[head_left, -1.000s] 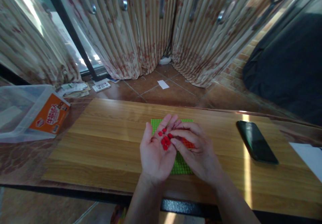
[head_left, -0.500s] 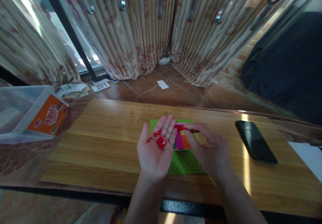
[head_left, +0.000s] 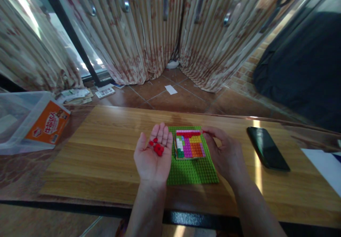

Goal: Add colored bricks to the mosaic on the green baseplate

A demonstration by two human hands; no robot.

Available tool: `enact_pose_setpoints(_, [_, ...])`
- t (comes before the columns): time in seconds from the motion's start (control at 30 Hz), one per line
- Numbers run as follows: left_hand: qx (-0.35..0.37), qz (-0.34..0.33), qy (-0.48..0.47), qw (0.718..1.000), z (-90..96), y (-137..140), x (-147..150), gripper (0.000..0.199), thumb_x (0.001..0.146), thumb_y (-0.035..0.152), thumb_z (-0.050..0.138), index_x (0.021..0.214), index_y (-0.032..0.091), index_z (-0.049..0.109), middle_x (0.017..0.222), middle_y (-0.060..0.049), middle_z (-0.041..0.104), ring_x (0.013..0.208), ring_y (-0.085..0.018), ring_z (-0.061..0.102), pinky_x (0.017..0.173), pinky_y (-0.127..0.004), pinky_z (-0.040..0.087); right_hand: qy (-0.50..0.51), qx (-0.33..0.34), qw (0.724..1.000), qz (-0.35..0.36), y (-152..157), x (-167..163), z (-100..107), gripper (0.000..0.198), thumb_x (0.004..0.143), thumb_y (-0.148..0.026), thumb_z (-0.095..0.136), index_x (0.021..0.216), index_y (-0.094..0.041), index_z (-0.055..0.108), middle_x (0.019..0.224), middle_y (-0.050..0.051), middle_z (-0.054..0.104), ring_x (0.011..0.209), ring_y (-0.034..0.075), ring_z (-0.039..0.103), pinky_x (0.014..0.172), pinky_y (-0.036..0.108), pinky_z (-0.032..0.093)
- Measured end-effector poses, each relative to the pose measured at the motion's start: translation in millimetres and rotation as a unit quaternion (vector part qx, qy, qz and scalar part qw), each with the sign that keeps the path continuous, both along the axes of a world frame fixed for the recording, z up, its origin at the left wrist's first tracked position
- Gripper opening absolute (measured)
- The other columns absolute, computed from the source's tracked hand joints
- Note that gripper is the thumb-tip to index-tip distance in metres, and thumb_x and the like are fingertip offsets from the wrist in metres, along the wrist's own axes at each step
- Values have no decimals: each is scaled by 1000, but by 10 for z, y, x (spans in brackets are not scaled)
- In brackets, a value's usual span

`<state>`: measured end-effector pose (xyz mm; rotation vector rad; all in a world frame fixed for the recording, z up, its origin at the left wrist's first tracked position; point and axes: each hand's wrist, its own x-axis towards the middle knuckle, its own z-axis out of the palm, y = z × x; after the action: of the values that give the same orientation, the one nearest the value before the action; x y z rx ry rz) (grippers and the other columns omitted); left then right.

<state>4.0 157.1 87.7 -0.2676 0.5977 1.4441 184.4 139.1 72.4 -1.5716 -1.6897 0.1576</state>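
My left hand (head_left: 153, 157) lies palm up, fingers stretched, with several small red bricks (head_left: 158, 149) resting loose on it. To its right a green baseplate (head_left: 191, 173) sits on the table. On the plate stands a low block of bricks (head_left: 188, 147) in pink, red, yellow, orange, white, green and blue. My right hand (head_left: 226, 151) is at the plate's right side, thumb and forefinger pinched on a small red brick (head_left: 204, 132) near the block's far right corner. Most of that brick is hidden by the fingertips.
A black phone (head_left: 268, 148) lies right on the wooden table (head_left: 106, 148), with white paper (head_left: 319, 164) beyond it. At the left stands a clear plastic bin (head_left: 23, 102) with an orange label. Curtains (head_left: 149, 34) hang behind the table.
My left hand has moved left, off the baseplate's left part, uncovering the brick block. My right hand has drawn slightly right and is no longer blurred.
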Motion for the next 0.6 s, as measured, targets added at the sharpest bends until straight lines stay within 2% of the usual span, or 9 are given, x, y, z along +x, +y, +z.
enact_pose_setpoints(0.13, [1, -1, -2, 1000, 5, -1, 6, 32, 88, 35, 46, 94, 9, 66, 97, -12, 70, 93, -18, 67, 92, -34, 51, 51, 18, 998, 24, 32, -22, -123, 16, 88, -26, 54, 96, -26, 69, 105, 5, 67, 100, 20, 62, 91, 44, 49])
enact_pose_setpoints(0.27, [1, -4, -4, 1000, 2, -5, 6, 33, 88, 35, 47, 94, 9, 66, 97, -12, 70, 93, -18, 67, 92, -35, 50, 153, -21, 988, 25, 64, -58, -285, 15, 86, -28, 58, 92, -32, 71, 119, 4, 59, 113, 22, 55, 99, 49, 42])
enact_pose_setpoints(0.43, [5, -10, -11, 1000, -14, -2, -2, 32, 88, 35, 46, 93, 10, 66, 97, -12, 70, 93, -18, 66, 92, -34, 50, 288, -71, 954, 45, 94, -101, -389, 14, 82, -31, 63, 91, -33, 73, 123, 3, 57, 117, 23, 53, 101, 48, 41])
enact_pose_setpoints(0.6, [4, -18, -13, 1000, -19, -1, -5, 32, 88, 35, 46, 92, 10, 66, 96, -12, 70, 92, -17, 66, 91, -34, 50, 374, -105, 919, 64, 92, -133, -373, 13, 80, -35, 65, 90, -31, 73, 125, 3, 56, 119, 22, 52, 95, 43, 47])
